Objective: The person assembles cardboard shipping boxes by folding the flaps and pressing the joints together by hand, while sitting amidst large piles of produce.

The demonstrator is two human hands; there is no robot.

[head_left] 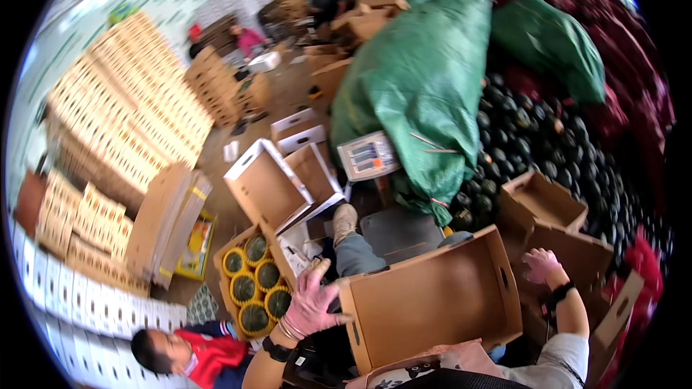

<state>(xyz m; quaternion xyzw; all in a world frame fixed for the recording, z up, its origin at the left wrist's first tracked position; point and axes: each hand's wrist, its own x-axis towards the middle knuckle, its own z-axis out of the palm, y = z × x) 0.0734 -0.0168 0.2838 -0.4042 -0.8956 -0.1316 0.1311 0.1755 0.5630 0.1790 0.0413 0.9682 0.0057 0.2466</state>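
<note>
An empty cardboard box with hand slots in its ends rests across my lap, open side up. My left hand, in a pink glove, is at the box's left end with its fingers spread, the fingertips by the rim. Whether they touch it I cannot tell. Off the right end, my right hand hangs in the air, also pink-gloved, fingers apart and holding nothing. Left of my left hand stands a carton with several dark green squashes, each in a yellow foam net.
Loose dark squashes are heaped at the right, beside large green sacks. Empty boxes lie ahead; more cartons are at the right. Stacked boxes rise at the left. A child is close by, lower left; other people sit far back.
</note>
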